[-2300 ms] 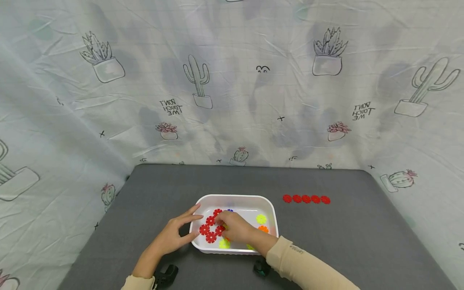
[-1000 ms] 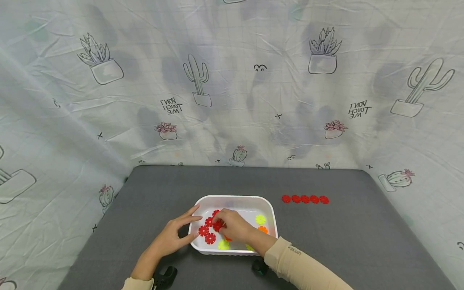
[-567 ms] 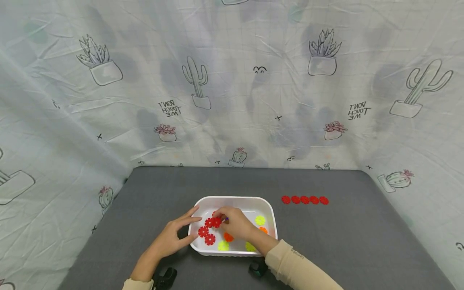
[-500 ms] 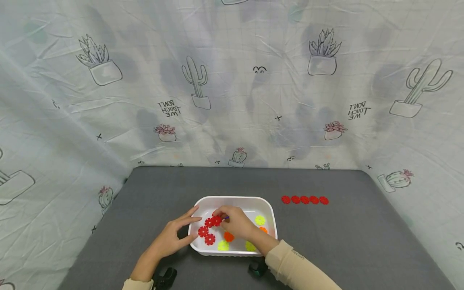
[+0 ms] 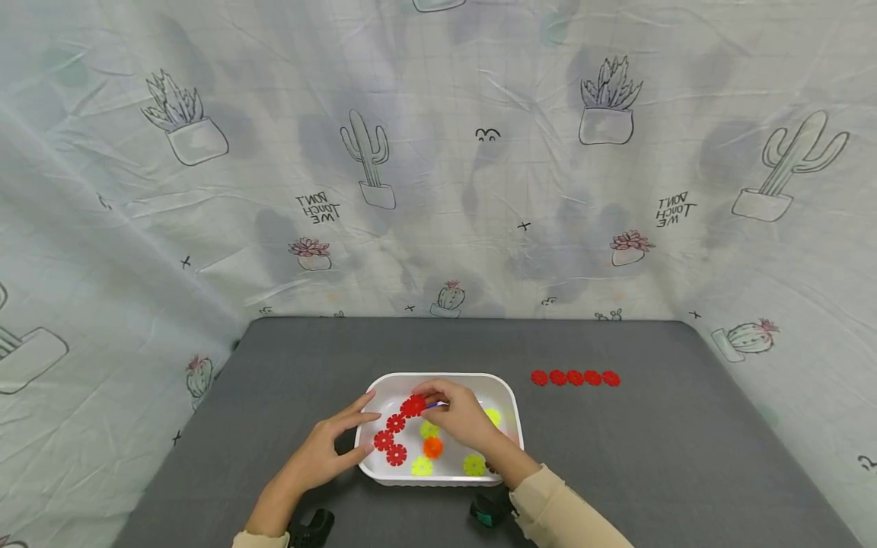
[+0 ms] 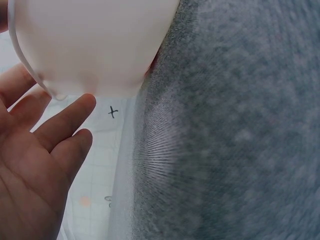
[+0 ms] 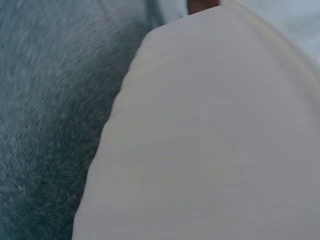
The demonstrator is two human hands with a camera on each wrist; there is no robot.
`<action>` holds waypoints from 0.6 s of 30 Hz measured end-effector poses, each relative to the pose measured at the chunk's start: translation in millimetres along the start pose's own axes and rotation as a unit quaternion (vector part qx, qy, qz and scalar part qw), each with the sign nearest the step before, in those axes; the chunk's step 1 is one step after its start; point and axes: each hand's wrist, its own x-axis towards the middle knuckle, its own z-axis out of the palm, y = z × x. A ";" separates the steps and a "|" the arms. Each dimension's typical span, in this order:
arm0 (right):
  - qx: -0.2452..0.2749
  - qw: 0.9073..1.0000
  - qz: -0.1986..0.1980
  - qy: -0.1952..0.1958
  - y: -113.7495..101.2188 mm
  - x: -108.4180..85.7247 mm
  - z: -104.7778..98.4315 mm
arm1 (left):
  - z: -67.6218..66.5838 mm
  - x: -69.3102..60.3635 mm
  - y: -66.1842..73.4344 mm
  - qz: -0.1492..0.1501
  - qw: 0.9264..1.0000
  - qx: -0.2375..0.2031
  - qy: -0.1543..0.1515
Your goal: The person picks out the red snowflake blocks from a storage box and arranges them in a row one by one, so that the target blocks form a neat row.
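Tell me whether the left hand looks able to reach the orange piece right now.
Probably yes: the left hand is at the edge of the white tray, and the orange piece lies uncovered, just past low red pieces.

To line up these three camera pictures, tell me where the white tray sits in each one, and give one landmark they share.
Head: the white tray is at the lower centre, with its inside in view.
Left wrist: upper left, cut off by the top edge.
Right wrist: a large, blurred pale wall from the centre to the lower right.
Shared landmark: the grey tabletop, around the tray in the head view, right in the left wrist view, left in the right wrist view.
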 end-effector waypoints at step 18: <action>0.104 0.985 -0.049 0.129 6.2 -42.0 -75.5 | 1.7 -1.9 1.3 -0.009 1.000 -0.006 0.003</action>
